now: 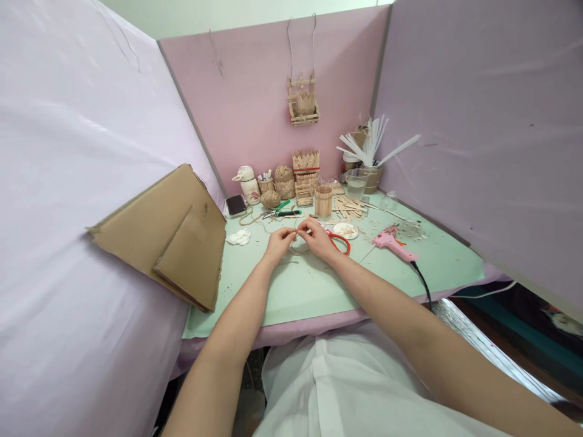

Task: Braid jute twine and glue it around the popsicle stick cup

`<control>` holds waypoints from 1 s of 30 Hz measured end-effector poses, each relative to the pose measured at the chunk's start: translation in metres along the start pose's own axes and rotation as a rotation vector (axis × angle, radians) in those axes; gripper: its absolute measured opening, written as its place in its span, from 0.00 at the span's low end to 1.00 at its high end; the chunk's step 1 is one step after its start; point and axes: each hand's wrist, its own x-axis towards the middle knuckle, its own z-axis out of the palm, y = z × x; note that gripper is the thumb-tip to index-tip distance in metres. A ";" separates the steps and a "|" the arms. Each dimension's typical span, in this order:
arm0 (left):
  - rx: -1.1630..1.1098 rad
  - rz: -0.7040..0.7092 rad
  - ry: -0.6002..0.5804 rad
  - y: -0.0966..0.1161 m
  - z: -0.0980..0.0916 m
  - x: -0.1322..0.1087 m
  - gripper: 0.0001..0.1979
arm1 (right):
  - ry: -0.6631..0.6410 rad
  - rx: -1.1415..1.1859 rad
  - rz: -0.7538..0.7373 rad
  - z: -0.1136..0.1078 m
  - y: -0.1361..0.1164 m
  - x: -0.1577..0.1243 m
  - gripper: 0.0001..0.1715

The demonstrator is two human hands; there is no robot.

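My left hand (279, 241) and my right hand (316, 238) meet over the middle of the green table top (310, 285). Both have their fingers pinched together on a thin piece of jute string (297, 233) held between them. The string runs back toward a ball of twine (270, 198). Red-handled scissors (339, 241) lie just right of my right hand, and a small round wooden stick cup (323, 201) stands behind it.
Cardboard sheets (168, 233) lean at the left. A pink glue gun (392, 243) with a black cord lies at the right. Loose craft sticks (350, 207), a glass (356, 184), a phone (235, 204), pliers (282, 213) and stick baskets (305, 176) crowd the back.
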 end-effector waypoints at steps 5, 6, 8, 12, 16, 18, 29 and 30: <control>0.016 0.024 0.026 -0.001 0.001 0.000 0.10 | -0.020 0.211 0.237 0.003 -0.001 0.001 0.10; 0.030 0.030 0.024 -0.001 0.001 -0.001 0.10 | -0.024 0.234 0.274 0.003 -0.002 0.001 0.10; 0.054 0.044 0.015 -0.003 0.001 -0.001 0.09 | -0.025 0.268 0.321 0.002 -0.003 0.001 0.11; 0.074 0.046 0.002 -0.006 0.001 0.000 0.09 | -0.011 0.312 0.352 0.002 -0.004 0.000 0.11; 0.069 0.039 0.002 -0.007 0.001 0.001 0.09 | 0.035 0.310 0.318 0.004 -0.001 0.001 0.11; 0.068 0.039 0.000 -0.007 0.002 0.001 0.09 | 0.056 0.311 0.299 0.005 0.002 0.002 0.11; 0.073 -0.034 0.094 -0.006 0.005 -0.001 0.11 | 0.094 0.237 0.246 0.006 0.008 0.001 0.13; 0.071 -0.035 0.103 -0.006 0.006 -0.001 0.10 | 0.094 0.221 0.245 0.006 0.008 0.001 0.13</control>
